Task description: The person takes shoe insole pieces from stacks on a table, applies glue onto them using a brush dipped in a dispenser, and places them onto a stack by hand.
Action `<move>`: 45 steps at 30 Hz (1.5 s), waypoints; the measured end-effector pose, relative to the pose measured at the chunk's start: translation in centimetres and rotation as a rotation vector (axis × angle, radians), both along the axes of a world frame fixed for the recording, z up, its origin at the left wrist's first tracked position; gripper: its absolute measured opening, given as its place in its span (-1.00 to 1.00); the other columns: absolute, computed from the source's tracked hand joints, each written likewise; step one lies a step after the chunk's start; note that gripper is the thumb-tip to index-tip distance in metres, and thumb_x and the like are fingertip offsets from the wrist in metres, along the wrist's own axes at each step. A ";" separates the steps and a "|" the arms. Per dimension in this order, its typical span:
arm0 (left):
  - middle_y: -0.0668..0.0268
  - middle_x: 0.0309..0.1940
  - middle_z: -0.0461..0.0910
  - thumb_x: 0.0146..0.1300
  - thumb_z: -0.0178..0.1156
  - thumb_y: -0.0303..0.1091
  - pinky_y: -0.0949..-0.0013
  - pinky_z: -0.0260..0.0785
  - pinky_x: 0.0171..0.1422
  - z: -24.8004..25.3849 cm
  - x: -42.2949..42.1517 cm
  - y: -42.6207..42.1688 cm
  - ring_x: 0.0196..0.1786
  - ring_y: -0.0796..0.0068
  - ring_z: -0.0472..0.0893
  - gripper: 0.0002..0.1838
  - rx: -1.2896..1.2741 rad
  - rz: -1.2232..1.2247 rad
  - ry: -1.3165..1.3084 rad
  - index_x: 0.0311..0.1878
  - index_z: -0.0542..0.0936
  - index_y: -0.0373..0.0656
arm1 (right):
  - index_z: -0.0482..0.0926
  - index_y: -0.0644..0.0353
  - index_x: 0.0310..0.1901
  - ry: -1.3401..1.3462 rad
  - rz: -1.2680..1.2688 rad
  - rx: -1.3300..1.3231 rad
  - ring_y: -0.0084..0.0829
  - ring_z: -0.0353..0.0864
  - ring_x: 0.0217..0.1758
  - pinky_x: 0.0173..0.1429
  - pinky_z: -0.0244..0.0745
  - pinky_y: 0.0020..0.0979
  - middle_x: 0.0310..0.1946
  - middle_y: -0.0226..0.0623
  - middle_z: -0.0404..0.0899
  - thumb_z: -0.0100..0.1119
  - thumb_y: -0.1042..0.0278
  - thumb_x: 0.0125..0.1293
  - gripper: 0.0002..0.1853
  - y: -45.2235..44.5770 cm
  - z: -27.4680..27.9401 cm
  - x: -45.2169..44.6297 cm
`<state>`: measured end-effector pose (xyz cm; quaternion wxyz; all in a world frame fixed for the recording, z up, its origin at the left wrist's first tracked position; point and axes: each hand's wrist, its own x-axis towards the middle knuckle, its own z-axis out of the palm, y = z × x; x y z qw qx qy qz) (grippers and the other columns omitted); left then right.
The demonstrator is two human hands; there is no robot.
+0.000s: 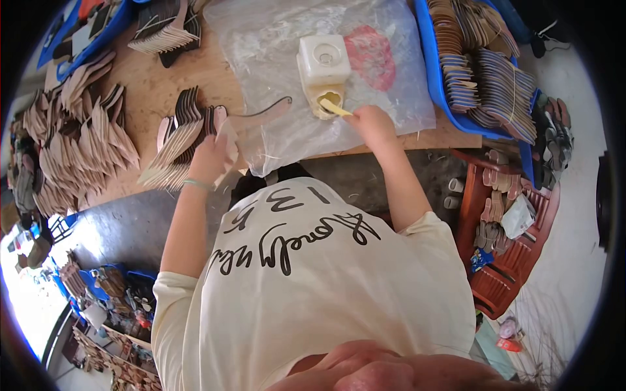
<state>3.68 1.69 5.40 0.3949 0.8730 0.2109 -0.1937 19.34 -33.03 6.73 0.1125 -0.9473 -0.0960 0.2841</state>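
Note:
My right hand [375, 127] is closed around a flat yellow stick [336, 107]. The stick's far end sits in the opening of a glue-crusted, cream-coloured plastic pot [324, 62]. At the left, my left hand [212, 159] pinches a thin, pale insole-like piece [228, 140]; a slim dark-edged strip [264, 114] curves out from it over the plastic sheet, and I cannot tell if they are one piece. Right beside that hand lies a fanned stack of insole-shaped pieces [173, 153], partly hidden by my fingers.
Clear plastic sheeting [274, 39] with a pink stain [370, 57] covers part of the wooden table [147, 78]. More fanned stacks [85, 143] lie at the left. A blue crate [438, 85] of stacked soles is at the right. Below it stands a reddish-brown wooden rack [505, 280].

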 end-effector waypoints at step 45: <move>0.27 -0.56 0.47 0.37 -0.13 -0.36 0.59 0.11 -0.62 -2.6 3.3 0.3 -0.59 0.65 0.32 -0.70 -0.878 0.590 0.495 -0.39 0.47 -0.34 | 0.57 0.20 -0.42 0.198 -0.040 0.595 0.04 0.53 -0.42 -0.32 0.38 -0.04 -0.55 -0.08 0.55 0.05 0.02 0.33 -0.62 10.6 -6.6 -8.7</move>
